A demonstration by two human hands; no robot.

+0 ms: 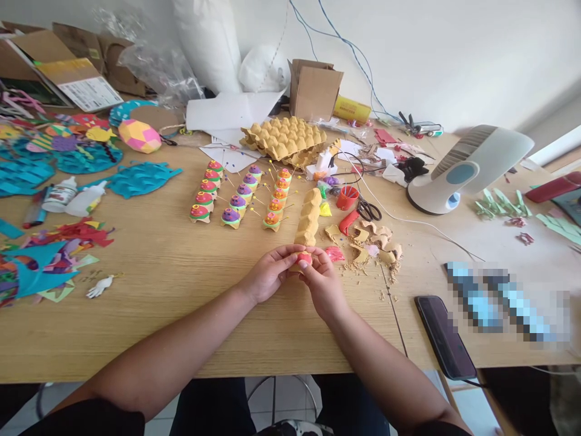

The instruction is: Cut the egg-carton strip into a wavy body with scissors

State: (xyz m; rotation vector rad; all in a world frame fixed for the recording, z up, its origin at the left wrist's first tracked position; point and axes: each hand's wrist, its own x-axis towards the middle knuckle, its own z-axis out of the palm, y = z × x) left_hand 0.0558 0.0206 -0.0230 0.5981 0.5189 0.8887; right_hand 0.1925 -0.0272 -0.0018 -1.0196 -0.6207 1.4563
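A bare egg-carton strip (pixel 308 215) with several bumps points away from me on the table. My left hand (pixel 271 272) closes on the left side of its near end, thumb and fingers pinched there. From the right, my right hand (pixel 323 281) grips the same end, its thumb pressed on a patch of pinkish-red modelling clay (pixel 304 258) that covers the nearest bump. Left of the strip stand three decorated caterpillars made from carton strips: a red one (pixel 206 197), a purple one (pixel 240 197) and an orange one (pixel 278 200), with pins stuck in them.
Right of the strip lie carton scraps (pixel 361 254), a flat red clay piece (pixel 334 253), scissors (pixel 368 210) and a red cup (pixel 347 197). Egg trays (pixel 284 138) are stacked behind. A fan (pixel 463 172) and phone (pixel 445 336) are on the right; glue bottles (pixel 86 198) and paper scraps (pixel 45 266) on the left.
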